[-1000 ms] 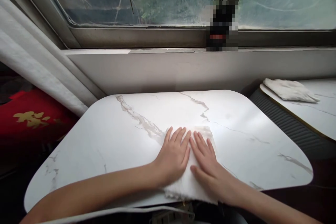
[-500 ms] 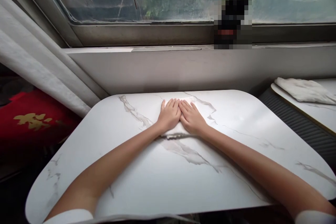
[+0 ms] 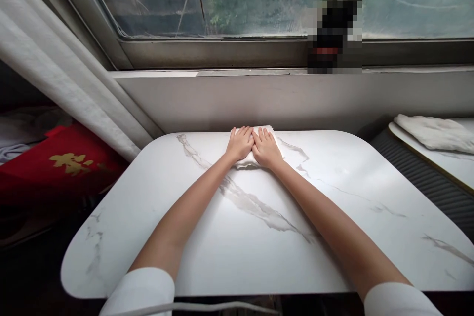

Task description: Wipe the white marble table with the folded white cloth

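A folded white cloth [image 3: 249, 162] lies at the far edge of a white marble-patterned table [image 3: 207, 256]. My left hand [image 3: 240, 144] rests flat on the cloth's left part, palm down with the fingers stretched forward. Right beside it, my right hand [image 3: 266, 148] presses flat on the cloth too, fingers slightly spread. The two hands touch at the thumbs. Most of the cloth's middle is hidden beneath them; its near edge and far right corner show.
Behind the table stand a low wall [image 3: 207, 101] and a window. A white curtain [image 3: 74, 59] hangs at left, near a red cloth with gold print [image 3: 96, 158]. Another white cloth [image 3: 437, 133] lies on a second surface at right. A pale cable [image 3: 207, 306] crosses the near edge.
Both hands have pushed the cloth forward, away from me, up to the table's far edge. The view has shifted a little, so the surroundings sit further right.
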Available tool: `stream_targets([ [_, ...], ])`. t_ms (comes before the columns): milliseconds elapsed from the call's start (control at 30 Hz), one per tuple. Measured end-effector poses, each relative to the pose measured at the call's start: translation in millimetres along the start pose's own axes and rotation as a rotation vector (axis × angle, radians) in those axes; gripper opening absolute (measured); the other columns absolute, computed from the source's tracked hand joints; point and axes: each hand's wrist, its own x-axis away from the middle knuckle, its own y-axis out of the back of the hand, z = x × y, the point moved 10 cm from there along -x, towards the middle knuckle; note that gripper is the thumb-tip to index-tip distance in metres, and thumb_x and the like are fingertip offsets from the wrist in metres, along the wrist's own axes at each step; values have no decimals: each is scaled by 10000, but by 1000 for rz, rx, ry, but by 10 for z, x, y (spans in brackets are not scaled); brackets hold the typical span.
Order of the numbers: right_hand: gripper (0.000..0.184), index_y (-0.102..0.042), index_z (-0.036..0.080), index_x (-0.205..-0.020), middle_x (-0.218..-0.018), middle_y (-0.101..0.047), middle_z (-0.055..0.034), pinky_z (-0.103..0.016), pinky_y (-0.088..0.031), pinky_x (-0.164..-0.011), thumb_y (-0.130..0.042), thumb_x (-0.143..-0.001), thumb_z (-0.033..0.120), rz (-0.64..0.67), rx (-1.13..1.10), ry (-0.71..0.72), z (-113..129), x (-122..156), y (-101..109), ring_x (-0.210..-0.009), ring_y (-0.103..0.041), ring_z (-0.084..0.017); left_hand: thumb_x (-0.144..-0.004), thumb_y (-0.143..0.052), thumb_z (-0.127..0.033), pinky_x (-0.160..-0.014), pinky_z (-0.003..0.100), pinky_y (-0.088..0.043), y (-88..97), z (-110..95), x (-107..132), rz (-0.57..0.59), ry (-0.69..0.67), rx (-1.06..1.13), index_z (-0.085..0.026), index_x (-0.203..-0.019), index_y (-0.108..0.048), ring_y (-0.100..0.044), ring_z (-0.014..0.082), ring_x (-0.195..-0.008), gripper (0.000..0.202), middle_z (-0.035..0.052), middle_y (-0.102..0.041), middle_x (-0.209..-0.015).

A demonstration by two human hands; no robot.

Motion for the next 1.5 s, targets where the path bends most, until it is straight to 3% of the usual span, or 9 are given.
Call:
stream_targets([
  [133,564,-295,18,-1429,-1495,-258,-197,-474,-170,-1117,-274,-921,262,6,0,55,227,459,52,-1392,-174,-300,-956,-225,-248,-1135,445,-111,68,-184,479,24,-64,-18,-99,-1389,-367,-273,200,-1366,480,103,-370,-1459],
  [400,639,-204,-2,-1452,-1513,-189,-182,-596,-128,-1122,-317,-920,332,39,-89,347,1077,1935,349,-1398,-44,-345,-916,-295,-217,-1151,474,-77,432,-635,2065,66,-150,3,-129,-1441,-292,-201,224,-1393,533,85,-304,-1492],
  [533,666,-156,51,-1475,-1525,-144,-156,-576,-160,-1125,-361,-915,348,108,-165,449,1290,2194,437,-1400,-60,-337,-890,-335,-195,-1148,477,-137,539,-647,2452,86,-155,1,-145,-1457,-256,-240,238,-1381,575,80,-324,-1483],
  [600,665,-161,51,-1474,-1527,-129,-158,-571,-147,-1127,-353,-919,363,121,-194,447,1315,2075,404,-1401,-63,-334,-898,-321,-202,-1147,474,-147,549,-521,2440,81,-110,-2,-135,-1455,-257,-258,233,-1374,565,90,-341,-1474],
  [700,650,-203,27,-1460,-1522,-146,-172,-558,-109,-1131,-316,-928,384,120,-220,455,1351,1687,277,-1403,-77,-322,-927,-273,-244,-1149,462,-120,523,-197,2215,64,-16,-14,-110,-1436,-291,-270,216,-1369,526,104,-359,-1463],
  [1000,655,-271,-8,-1429,-1493,-269,-188,-459,-83,-1134,-307,-924,408,26,-173,345,1319,38,-128,-1393,-188,-274,-933,-267,-304,-1133,409,-132,404,961,930,24,84,-39,-128,-1380,-378,-330,184,-1337,493,90,-421,-1428],
  [1133,646,-264,6,-1434,-1496,-273,-177,-443,-84,-1130,-314,-928,406,36,-156,299,1324,-496,-278,-1392,-193,-255,-938,-258,-297,-1129,409,-134,368,1341,504,21,132,-49,-125,-1385,-368,-316,186,-1343,491,90,-393,-1446],
  [1300,621,-293,2,-1421,-1482,-308,-175,-438,-95,-1124,-331,-924,374,-9,-145,236,1350,-741,-312,-1380,-222,-252,-937,-256,-279,-1123,417,-164,339,1527,312,33,113,-88,-122,-1381,-374,-341,194,-1329,485,95,-409,-1435],
  [1500,615,-287,11,-1426,-1486,-294,-180,-446,-80,-1124,-329,-929,372,-27,-150,253,1398,-549,-265,-1388,-203,-255,-930,-245,-284,-1123,436,-159,336,1482,451,23,67,-116,-98,-1393,-357,-316,209,-1347,511,110,-384,-1448],
])
